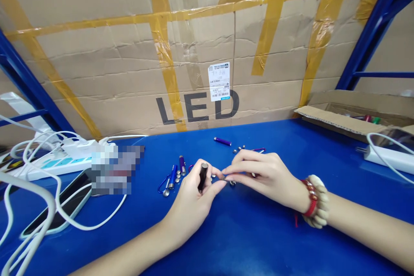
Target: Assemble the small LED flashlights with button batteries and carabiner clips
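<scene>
My left hand (pixel 194 198) is closed round a small dark tube (pixel 202 175), held upright over the blue table (pixel 258 241). My right hand (pixel 261 174) pinches a tiny metal part (pixel 224 177) right beside the tube's top; I cannot name the part. Just under the fingers a small round metal cell (pixel 232 183) lies on the table. Small blue and purple keychain torches (pixel 174 174) with a blue clip lie to the left of my left hand. Another purple tube (pixel 222 141) lies farther back, with several small metal cells (pixel 238 149) near it.
A cardboard wall marked LED (pixel 197 108) closes the back. A white power strip (pixel 48 166), white cables and a phone (pixel 61 207) lie at the left. At the right stand an open cardboard box (pixel 343 116) and a white charger (pixel 388 159). Blue shelf posts frame both sides.
</scene>
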A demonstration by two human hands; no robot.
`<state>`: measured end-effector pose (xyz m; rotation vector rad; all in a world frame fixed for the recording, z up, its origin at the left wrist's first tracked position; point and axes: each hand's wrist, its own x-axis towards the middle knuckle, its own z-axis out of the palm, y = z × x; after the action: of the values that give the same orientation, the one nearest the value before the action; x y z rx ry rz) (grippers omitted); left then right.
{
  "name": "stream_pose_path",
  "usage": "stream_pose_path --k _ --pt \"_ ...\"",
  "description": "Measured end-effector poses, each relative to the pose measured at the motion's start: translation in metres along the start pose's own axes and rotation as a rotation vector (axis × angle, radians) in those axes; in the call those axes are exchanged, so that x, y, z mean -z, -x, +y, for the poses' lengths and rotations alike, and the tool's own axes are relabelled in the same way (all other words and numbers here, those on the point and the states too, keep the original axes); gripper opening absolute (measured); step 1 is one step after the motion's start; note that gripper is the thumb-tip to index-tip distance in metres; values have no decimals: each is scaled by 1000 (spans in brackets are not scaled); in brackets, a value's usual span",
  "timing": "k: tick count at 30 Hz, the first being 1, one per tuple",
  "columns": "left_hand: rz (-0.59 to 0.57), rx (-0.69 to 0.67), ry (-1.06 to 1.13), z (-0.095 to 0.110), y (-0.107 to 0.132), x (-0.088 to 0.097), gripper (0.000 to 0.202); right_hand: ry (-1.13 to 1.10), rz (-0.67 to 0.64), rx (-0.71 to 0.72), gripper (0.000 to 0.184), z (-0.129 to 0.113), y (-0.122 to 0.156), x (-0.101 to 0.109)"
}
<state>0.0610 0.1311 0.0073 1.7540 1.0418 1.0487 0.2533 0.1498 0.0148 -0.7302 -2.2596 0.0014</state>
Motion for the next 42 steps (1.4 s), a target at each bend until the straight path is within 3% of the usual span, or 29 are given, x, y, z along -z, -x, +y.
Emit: stream_pose_path --k 4,10,17,26,42 --pt "-44 112 259 0 -2 1 27 20 -4 86 23 2 0 3" --pt "-58 140 363 2 -3 2 32 16 -19 113 19 4 -1 3" --pt "-55 157 370 3 -2 1 36 15 -26 87 19 2 0 2" --pt "-84 185 391 6 -1 -1 39 -60 -136 102 18 -1 1 0" --pt "-86 186 487 7 0 0 42 -125 -24 76 15 -2 0 -2"
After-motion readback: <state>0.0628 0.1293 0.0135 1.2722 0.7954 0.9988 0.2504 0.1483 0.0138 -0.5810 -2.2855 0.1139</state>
